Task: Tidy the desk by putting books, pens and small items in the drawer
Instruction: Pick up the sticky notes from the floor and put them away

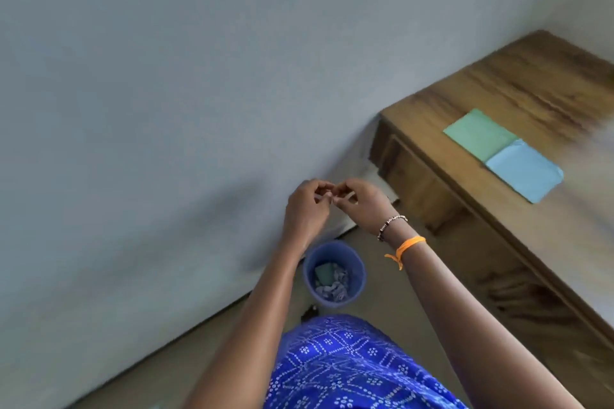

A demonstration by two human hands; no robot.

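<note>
Both hands were raised in front of the pale blue wall [166,76], fingertips meeting. The left hand [307,209] and the right hand [360,204] had their fingers curled toward one another, seemingly pinching some tiny thing between them, but it was too small and blurred for me to say what it was. The right wrist wore a beaded bracelet [392,226] and an orange thread [407,247]. Below the hands, on the floor by the wall, stood a blue bin [360,271] holding crumpled scraps. To the right stood the wooden table [531,76], with a green book [478,134] and a blue book [525,169] lying flat on top, touching edge to edge. Its drawer front [418,189] sat just right of the hands, looking closed.
</note>
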